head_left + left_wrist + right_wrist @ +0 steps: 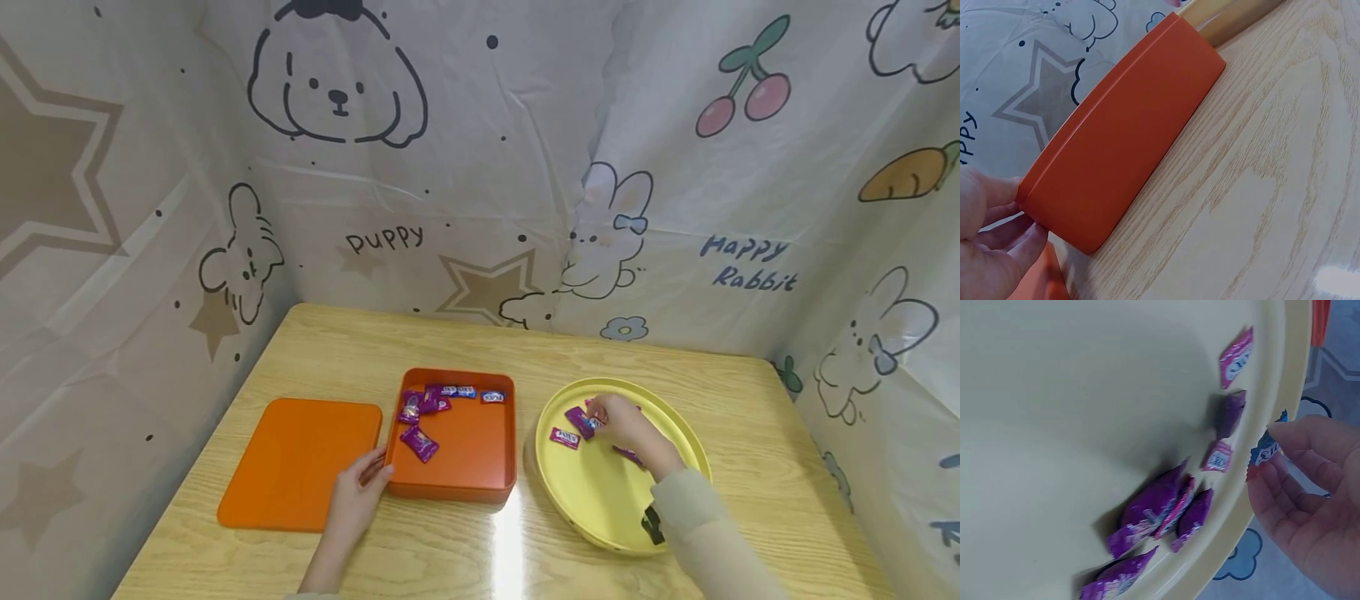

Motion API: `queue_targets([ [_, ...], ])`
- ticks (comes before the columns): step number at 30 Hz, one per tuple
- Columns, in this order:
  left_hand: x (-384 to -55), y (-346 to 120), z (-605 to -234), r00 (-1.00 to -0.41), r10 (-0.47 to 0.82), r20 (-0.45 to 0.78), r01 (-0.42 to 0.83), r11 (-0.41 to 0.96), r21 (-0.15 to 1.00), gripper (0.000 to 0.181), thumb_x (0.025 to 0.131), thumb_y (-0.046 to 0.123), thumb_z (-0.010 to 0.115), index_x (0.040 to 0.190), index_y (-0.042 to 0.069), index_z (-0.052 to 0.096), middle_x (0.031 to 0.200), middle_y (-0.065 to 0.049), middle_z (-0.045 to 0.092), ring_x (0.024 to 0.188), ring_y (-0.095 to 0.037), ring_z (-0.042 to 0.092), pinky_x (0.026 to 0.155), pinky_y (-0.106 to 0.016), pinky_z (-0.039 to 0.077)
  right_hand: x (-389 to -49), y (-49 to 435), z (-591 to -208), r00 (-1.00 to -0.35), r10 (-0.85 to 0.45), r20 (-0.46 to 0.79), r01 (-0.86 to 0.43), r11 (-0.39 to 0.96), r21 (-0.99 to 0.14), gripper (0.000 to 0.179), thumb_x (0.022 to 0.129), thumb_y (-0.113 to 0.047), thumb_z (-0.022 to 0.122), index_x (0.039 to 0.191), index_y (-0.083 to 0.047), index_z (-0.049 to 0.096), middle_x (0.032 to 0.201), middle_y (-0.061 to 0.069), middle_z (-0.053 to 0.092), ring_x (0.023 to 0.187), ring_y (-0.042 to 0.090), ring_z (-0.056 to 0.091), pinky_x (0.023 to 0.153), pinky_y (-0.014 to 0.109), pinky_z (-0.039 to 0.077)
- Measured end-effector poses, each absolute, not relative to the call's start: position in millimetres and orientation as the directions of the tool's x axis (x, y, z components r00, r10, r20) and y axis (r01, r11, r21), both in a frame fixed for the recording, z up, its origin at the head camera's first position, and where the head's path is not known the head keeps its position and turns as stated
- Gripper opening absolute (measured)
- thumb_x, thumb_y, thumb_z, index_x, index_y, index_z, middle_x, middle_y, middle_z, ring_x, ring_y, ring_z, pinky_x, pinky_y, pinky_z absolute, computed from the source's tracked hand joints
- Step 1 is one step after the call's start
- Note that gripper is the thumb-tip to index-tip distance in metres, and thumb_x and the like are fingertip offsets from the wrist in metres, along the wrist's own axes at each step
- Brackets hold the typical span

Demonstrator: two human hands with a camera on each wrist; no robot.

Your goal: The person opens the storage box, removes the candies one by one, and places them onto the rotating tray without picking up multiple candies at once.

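Observation:
My left hand (pixel 356 496) rests against the near left corner of an orange square box (pixel 465 454), its fingertips touching the wall from outside. In the left wrist view, those fingers (pixel 1029 240) meet the box corner near the rim. Purple and blue wrapped candies (pixel 420 443) lie in the box, mostly along its left and far sides. Over the far part of a round yellow tray (pixel 600 504), my right hand (pixel 626 425) pinches a small blue wrapped candy (pixel 1266 449) between thumb and fingers. Several purple and pink candies (pixel 1150 509) lie inside the tray near its rim.
A flat orange lid (pixel 300 462) lies on the wooden table (pixel 450 550) left of the box. Beside the right sleeve (pixel 712 533) a small black item (pixel 652 525) overlaps the tray. Printed cloth (pixel 465 192) hangs behind the table and on both sides.

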State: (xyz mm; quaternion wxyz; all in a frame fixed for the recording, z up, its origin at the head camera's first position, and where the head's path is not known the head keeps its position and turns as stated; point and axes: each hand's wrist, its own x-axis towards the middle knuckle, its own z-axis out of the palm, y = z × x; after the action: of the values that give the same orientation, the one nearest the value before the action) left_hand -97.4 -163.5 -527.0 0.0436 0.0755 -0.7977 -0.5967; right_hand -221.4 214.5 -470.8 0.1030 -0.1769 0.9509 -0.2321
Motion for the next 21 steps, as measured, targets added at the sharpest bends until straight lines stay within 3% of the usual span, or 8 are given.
queue_targets([
  [9,-99,-163,-528,-0.983,-0.184,-0.012,-0.062,0.27,0.961,0.039,0.089,0.006,0.058,0.123,-0.012,0.05,0.119,-0.03,0.054,0.109,-0.039,0.054,0.091,-0.038,0.046,-211,226,-485,-0.906,-0.338,-0.253,-0.178,0.849,-0.497,0.019,0.074,0.011,0.062,0.092,0.003,0.06,0.076,0.007,0.051,0.067,0.016,0.046,0.058,0.027,0.046],
  [21,-98,-164,-528,-0.985,-0.174,-0.008,-0.058,0.286,0.957,0.04,0.09,0.008,0.057,0.124,-0.011,0.049,0.121,-0.029,0.053,0.11,-0.038,0.053,0.091,-0.037,0.047,-211,223,-491,-0.896,-0.347,-0.276,-0.222,0.891,-0.397,0.019,0.071,0.01,0.065,0.088,0.002,0.061,0.077,0.005,0.055,0.07,0.017,0.05,0.064,0.032,0.051],
])
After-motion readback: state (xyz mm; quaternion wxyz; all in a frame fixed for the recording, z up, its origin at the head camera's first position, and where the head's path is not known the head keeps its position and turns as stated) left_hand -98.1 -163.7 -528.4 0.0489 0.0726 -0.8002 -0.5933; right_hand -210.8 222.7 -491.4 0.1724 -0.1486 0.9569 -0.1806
